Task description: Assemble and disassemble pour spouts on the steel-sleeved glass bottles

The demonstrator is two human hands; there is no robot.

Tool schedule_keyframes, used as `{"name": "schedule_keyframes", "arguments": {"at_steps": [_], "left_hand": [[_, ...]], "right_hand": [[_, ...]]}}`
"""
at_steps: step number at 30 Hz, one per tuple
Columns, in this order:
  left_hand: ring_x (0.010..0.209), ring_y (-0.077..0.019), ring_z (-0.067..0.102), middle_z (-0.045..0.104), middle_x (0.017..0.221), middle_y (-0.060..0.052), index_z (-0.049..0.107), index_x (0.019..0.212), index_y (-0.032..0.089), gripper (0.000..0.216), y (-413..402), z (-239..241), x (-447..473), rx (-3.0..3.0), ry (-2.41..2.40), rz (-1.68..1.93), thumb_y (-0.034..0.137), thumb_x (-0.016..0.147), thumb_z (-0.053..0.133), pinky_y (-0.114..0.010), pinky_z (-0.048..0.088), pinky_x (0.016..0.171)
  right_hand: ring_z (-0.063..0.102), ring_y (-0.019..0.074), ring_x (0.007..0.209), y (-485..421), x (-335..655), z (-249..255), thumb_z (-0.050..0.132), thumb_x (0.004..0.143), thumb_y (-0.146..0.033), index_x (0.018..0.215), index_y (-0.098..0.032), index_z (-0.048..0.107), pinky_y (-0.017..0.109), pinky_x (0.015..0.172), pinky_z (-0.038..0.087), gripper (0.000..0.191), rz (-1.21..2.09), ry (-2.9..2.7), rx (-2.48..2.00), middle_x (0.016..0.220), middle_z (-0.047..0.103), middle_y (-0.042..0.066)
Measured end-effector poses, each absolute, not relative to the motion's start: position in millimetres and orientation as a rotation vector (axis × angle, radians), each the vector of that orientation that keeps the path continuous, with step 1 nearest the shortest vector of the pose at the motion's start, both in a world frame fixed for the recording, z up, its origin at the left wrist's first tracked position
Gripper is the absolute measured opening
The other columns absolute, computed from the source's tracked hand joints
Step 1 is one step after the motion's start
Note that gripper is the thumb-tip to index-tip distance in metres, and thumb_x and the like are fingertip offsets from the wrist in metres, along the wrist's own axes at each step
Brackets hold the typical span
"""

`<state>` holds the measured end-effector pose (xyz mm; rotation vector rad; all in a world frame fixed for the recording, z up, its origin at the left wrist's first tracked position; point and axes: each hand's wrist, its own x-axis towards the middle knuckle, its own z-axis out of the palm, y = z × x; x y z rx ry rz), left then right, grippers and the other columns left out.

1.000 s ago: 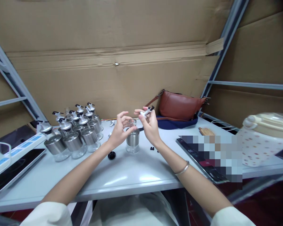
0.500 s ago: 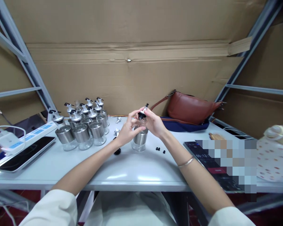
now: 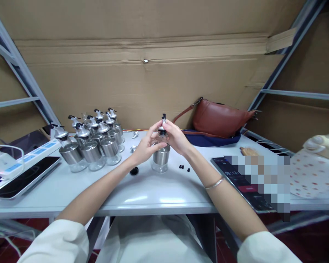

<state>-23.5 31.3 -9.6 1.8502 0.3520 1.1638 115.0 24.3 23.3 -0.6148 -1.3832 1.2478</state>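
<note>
A glass oil bottle with a brushed-metal band stands upright on the table before me. My left hand curls its fingers and thumb around the bottle's neck. A silver and black pourer top sits upright at the bottle's mouth, pinched by my right hand. My fingers partly hide the joint between top and neck. A round black part lies left of the bottle, and several tiny black stoppers lie to its right. Loose silver pieces rest behind my left hand.
Several similar bottles with pourer tops stand together at the left. Beyond them are a power strip and a dark tablet. A brown bag lies at the back right, and a phone near the right front.
The pourer top, earlier tilted above the neck, now stands upright on the bottle's mouth. My right hand has moved slightly left with it. The whole view has shifted a little.
</note>
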Motion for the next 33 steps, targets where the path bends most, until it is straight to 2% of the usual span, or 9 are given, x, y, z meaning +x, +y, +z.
{"name": "schedule_keyframes", "arguments": {"at_steps": [4, 9, 13, 20, 25, 33], "left_hand": [[0.106, -0.0203, 0.06, 0.05, 0.134, -0.007, 0.031, 0.138, 0.032, 0.065, 30.3, -9.7, -23.3, 1.859, 0.357, 1.165, 0.03, 0.081, 0.062, -0.042, 0.044, 0.1], [0.117, -0.0221, 0.054, 0.045, 0.139, -0.007, 0.03, 0.138, 0.033, 0.061, 30.8, -13.8, -24.8, 1.882, 0.404, 1.148, 0.033, 0.084, 0.059, -0.042, 0.042, 0.103], [0.115, -0.0214, 0.056, 0.042, 0.14, -0.008, 0.031, 0.137, 0.032, 0.058, 31.9, -16.3, -25.5, 1.852, 0.378, 1.13, 0.034, 0.085, 0.058, -0.04, 0.042, 0.102], [0.098, -0.0185, 0.064, 0.054, 0.122, -0.007, 0.037, 0.13, 0.03, 0.055, 34.0, -15.8, -25.9, 1.825, 0.337, 1.177, 0.033, 0.082, 0.063, -0.037, 0.049, 0.09], [0.095, -0.0186, 0.066, 0.06, 0.107, -0.004, 0.037, 0.124, 0.028, 0.051, 34.4, -14.3, -26.4, 1.802, 0.305, 1.168, 0.03, 0.081, 0.064, -0.036, 0.05, 0.087], [0.09, -0.0174, 0.067, 0.056, 0.087, 0.004, 0.038, 0.117, 0.029, 0.049, 34.4, -13.5, -26.6, 1.722, 0.282, 1.139, 0.03, 0.078, 0.068, -0.036, 0.051, 0.085]], "right_hand": [[0.05, 0.0101, 0.065, 22.8, 115.2, 21.5, 0.063, 0.068, -0.047, 0.079, -0.021, 0.048, 0.021, 0.056, 0.043, 0.031, 1.249, -1.382, -0.603, 0.075, 0.049, -0.003], [0.056, 0.0118, 0.07, 22.9, 116.1, 16.9, 0.061, 0.07, -0.044, 0.08, -0.022, 0.048, 0.024, 0.064, 0.047, 0.028, 1.287, -1.376, -0.569, 0.078, 0.057, -0.002], [0.058, 0.012, 0.065, 24.0, 118.1, 14.0, 0.06, 0.072, -0.049, 0.082, -0.022, 0.05, 0.022, 0.054, 0.043, 0.031, 1.304, -1.401, -0.608, 0.079, 0.063, 0.0], [0.057, 0.0146, 0.066, 28.3, 122.3, 9.3, 0.056, 0.076, -0.057, 0.086, -0.022, 0.056, 0.025, 0.055, 0.043, 0.036, 1.281, -1.474, -0.685, 0.076, 0.064, 0.002], [0.056, 0.0144, 0.063, 31.9, 125.9, 6.2, 0.057, 0.078, -0.053, 0.088, -0.022, 0.059, 0.027, 0.059, 0.044, 0.032, 1.258, -1.462, -0.669, 0.074, 0.064, 0.002], [0.044, 0.008, 0.051, 35.5, 129.7, 4.6, 0.059, 0.08, -0.042, 0.088, -0.024, 0.056, 0.024, 0.06, 0.043, 0.021, 1.654, -1.407, -0.37, 0.078, 0.064, -0.002]]}}
